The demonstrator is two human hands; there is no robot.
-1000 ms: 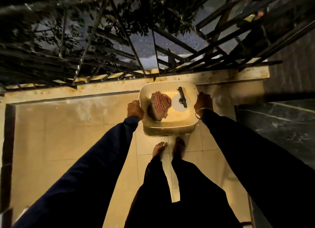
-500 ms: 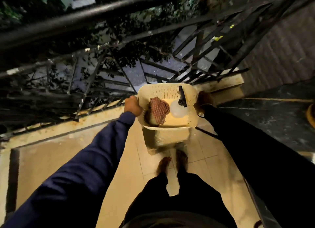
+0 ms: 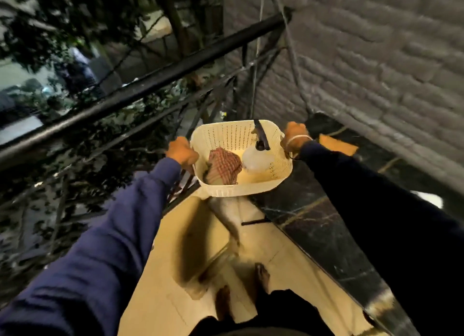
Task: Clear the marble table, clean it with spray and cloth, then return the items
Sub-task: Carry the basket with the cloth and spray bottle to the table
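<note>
I hold a cream perforated plastic basket (image 3: 233, 188) in the air at chest height. My left hand (image 3: 181, 152) grips its left rim and my right hand (image 3: 293, 137) grips its right rim. Inside lie a red checked cloth (image 3: 224, 166) on the left and a clear spray bottle (image 3: 254, 159) with a black trigger head on the right. The basket's right corner hangs over the near end of the dark marble table (image 3: 316, 225), which runs along the right side under a brick wall.
A black metal railing (image 3: 140, 89) with foliage behind it runs along the left. A yellow object (image 3: 339, 144) lies on the marble past my right hand, and a white object (image 3: 426, 197) sits further right. Beige tiled floor (image 3: 175, 285) and my bare feet are below.
The basket has risen from floor level and swung to the right, toward the marble table. My view has turned right, bringing the brick wall into sight.
</note>
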